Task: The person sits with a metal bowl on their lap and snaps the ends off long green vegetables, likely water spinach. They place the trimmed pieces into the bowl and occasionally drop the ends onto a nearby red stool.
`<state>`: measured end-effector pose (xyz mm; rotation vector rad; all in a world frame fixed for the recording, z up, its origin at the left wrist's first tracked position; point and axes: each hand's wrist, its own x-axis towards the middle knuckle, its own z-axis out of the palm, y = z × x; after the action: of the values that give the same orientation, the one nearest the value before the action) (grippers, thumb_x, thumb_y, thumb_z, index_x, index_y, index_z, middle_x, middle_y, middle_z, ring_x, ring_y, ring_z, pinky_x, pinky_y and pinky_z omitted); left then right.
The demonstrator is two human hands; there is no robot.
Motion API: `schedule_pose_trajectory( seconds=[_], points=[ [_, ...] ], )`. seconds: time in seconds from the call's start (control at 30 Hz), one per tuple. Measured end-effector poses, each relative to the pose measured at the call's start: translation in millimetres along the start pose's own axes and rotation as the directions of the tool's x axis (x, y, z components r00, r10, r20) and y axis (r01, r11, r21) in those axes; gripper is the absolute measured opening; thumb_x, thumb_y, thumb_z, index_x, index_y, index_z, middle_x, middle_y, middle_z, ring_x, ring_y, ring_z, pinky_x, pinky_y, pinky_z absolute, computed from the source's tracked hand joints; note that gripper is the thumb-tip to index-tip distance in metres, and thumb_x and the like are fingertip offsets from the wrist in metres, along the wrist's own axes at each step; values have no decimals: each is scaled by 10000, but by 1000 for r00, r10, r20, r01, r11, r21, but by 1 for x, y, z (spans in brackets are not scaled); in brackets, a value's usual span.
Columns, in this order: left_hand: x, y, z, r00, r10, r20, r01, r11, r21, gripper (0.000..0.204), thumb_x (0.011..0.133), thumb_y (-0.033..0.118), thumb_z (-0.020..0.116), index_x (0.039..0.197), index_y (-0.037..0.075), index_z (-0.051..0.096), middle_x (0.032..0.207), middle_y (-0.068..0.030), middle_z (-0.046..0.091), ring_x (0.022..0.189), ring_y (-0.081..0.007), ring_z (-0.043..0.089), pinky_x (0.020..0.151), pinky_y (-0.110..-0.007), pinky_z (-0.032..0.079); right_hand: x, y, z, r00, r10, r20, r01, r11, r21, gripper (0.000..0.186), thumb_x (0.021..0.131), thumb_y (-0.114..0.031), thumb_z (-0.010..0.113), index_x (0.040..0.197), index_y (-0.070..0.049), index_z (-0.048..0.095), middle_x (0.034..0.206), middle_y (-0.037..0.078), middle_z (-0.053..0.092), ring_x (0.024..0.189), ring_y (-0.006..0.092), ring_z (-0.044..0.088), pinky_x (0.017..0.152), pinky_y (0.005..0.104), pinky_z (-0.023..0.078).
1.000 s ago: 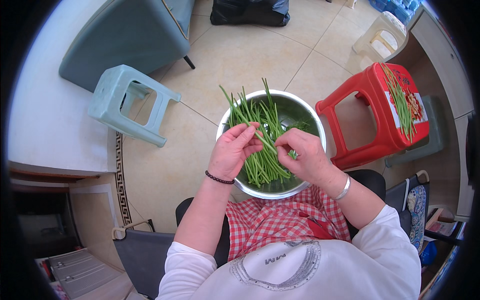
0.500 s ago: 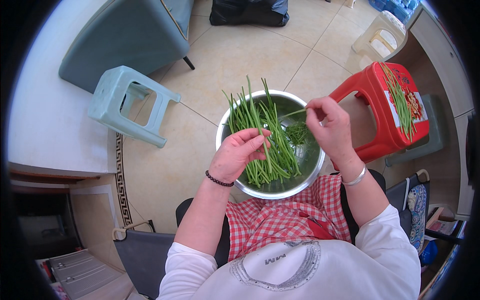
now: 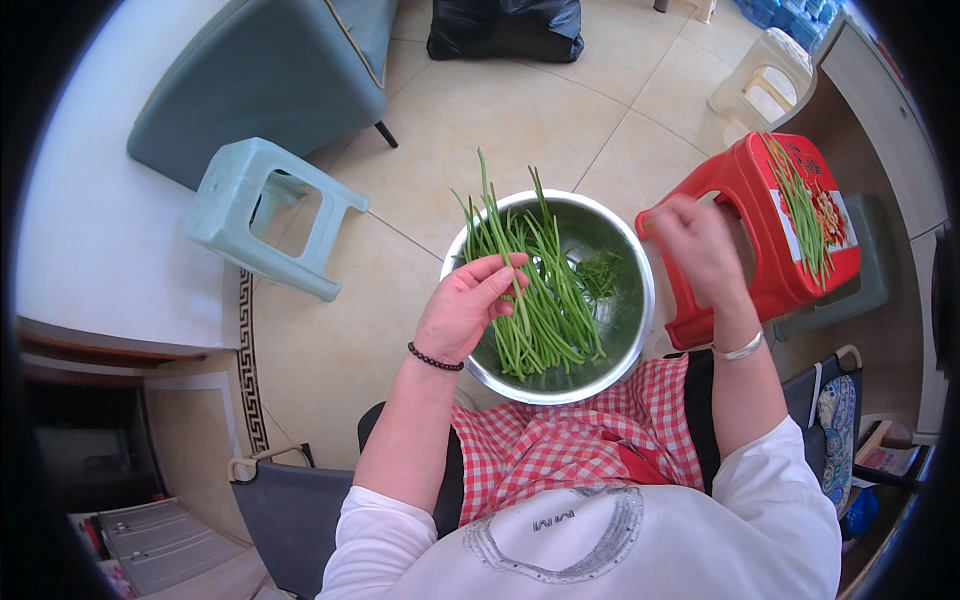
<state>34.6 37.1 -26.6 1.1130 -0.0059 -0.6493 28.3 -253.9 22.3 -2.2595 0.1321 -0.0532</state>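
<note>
A wide steel bowl (image 3: 648,300) sits at my lap, holding a bundle of long green garlic scapes (image 3: 560,325) and a small heap of short thin green pieces (image 3: 600,274) at its right side. Over the bowl's left part, my left hand (image 3: 468,305) pinches a garlic scape (image 3: 484,190) between thumb and fingers, its thin end pointing up and away. Past the bowl's right rim, near the red stool, my right hand (image 3: 697,245) is raised with its fingers curled closed. Slight blur and the hand itself hide whatever those fingers hold.
More garlic scapes (image 3: 800,210) lie on top of the red stool (image 3: 740,170) at the right. A pale blue-green stool (image 3: 230,215) stands on the left, beside a blue-grey sofa (image 3: 260,95). Farther off are a black plastic bag (image 3: 505,28) and a cream stool (image 3: 765,75).
My right hand has moved right, away from the bowl, and the stem piece stretched from its fingers no longer shows. My left hand has shifted slightly left, still pinching a scape.
</note>
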Motion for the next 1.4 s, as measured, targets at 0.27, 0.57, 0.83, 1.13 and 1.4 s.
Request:
schedule_pose_trajectory(
  seconds=[0.27,0.57,0.83,1.13,1.4],
  points=[
    [-3,-7,15,990,-60,125,45,992,122,266,931,119,526,1164,3,578,949,-18,634,823,-67,571,696,-197,462,-31,-15,73,951,-168,259,64,928,368,276,856,-155,612,1085,-3,585,879,119,608,732,194,606,646,308,484],
    [-6,-6,24,976,-136,169,91,964,252,221,930,115,516,1092,-9,601,927,-29,633,780,-67,568,681,-197,467,-33,-21,77,724,-690,-7,689,724,-40,70,795,-79,630,815,-14,613,716,90,577,603,269,565,566,327,473],
    [1,-9,9,1000,-9,-17,8,999,-43,225,933,126,508,1090,-17,583,908,-60,642,782,-109,610,666,-233,501,-29,-15,52,957,-208,-199,281,833,477,132,860,-54,544,734,-29,519,625,10,500,559,73,470,488,243,383],
    [4,-7,2,998,53,-38,-61,966,-252,215,926,113,516,1105,1,557,934,-73,636,841,-156,626,774,-288,532,-45,-28,72,925,-360,-123,380,857,347,58,828,-63,635,854,-12,631,717,46,587,590,150,566,533,259,457],
    [7,-14,6,989,101,-109,-132,934,-333,197,921,89,525,1094,2,558,962,-89,638,875,-178,629,800,-305,537,-63,-33,87,901,-428,-62,431,877,212,116,757,-22,671,871,-16,651,774,114,627,647,243,628,558,307,501]
  ],
)
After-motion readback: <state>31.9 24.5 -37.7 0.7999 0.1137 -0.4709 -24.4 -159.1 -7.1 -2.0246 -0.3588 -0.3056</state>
